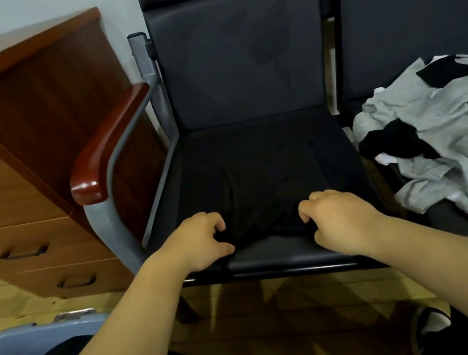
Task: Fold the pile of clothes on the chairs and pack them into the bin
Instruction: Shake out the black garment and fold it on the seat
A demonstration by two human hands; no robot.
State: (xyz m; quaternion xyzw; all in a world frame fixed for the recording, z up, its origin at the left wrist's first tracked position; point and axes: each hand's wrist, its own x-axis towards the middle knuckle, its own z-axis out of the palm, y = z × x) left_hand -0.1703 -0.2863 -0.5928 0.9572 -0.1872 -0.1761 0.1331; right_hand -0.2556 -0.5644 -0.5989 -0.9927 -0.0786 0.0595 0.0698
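The black garment (263, 191) lies on the left chair's seat (191, 156), long axis apparently running from us toward the backrest (243, 60), near hem facing us; dark cloth on dark seat blurs its outline. Our left grip (198, 241) and right grip (338, 220) each pinch that hem, one per corner, equally near. The fold likely goes away from us; the bin (21, 343) sits lower left, the pile (453, 132) on the right chair (415, 4)

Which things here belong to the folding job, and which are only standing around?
Part of the job: black garment, held at its near edge by left hand and right hand; clothes pile; chair seat; bin.
Just there: wooden drawer cabinet; floor.
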